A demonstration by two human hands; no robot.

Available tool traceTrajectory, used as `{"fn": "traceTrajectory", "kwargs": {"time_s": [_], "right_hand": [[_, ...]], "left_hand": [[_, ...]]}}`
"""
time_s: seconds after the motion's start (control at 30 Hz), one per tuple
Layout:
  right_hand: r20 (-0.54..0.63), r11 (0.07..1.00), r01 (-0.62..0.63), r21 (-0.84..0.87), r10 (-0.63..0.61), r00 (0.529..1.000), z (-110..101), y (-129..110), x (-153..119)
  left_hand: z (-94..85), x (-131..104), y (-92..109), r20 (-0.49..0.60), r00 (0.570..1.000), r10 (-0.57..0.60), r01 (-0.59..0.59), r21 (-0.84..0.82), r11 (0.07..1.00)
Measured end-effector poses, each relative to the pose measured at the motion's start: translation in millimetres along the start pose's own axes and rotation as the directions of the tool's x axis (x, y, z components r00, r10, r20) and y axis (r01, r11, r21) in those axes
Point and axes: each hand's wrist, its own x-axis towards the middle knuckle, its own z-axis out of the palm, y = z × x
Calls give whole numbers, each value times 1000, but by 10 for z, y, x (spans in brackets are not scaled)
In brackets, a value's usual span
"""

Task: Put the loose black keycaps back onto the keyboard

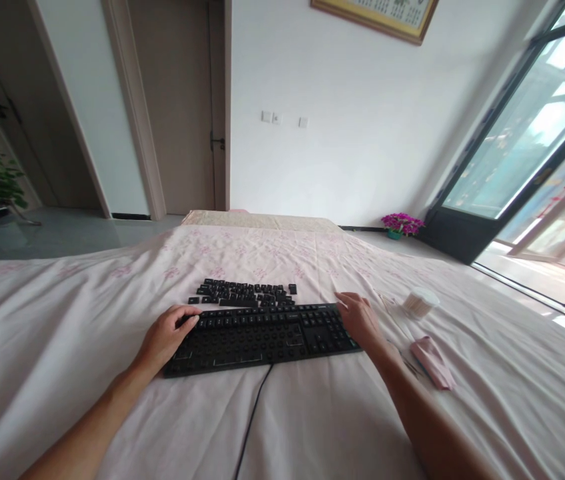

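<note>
On the pale cloth (302, 427), the black keyboard (257, 347) lies between the person's two hands, its long axis running left to right, the right end slightly farther away. The left hand (170, 330) grasps its left end, thumb over the top near the far corner; the right hand (359, 323) lies over the number-pad end, one finger stretched past the far edge, and whether it grips cannot be told. Just beyond that edge spread the loose keycaps (238, 303), the left hand being the nearer to them. Counted, there are one keyboard, one cable (253, 411) leading toward the person, one tub of thin sticks (420, 304) and one folded pink cloth (433, 363), the last two right of the right hand; the keycaps are too small and crowded to count.
</note>
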Motion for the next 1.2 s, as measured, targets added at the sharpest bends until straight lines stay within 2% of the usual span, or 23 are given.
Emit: {"fn": "traceTrajectory", "kwargs": {"time_s": [0.1,0.23,0.43,0.77,1.03,1.2], "right_hand": [[101,996,-85,25,82,991,63,178,6],[158,992,-111,51,102,982,141,211,14],[126,983,-159,90,147,981,192,224,24],[89,995,-92,48,87,992,293,260,1],[84,993,-89,82,82,993,248,222,-36],[81,991,-116,73,110,991,337,294,7]], "left_hand": [[11,-7,1,-10,1000,3,-3,-4,1000],[14,-21,23,-26,1000,-2,2,-25,1000],[-1,-45,84,-32,999,-23,23,-23,999],[-4,-34,87,-6,998,-69,68,-79,995],[5,-6,83,1,999,-52,52,-79,995],[3,7,90,-11,997,-71,69,-91,993]]}}
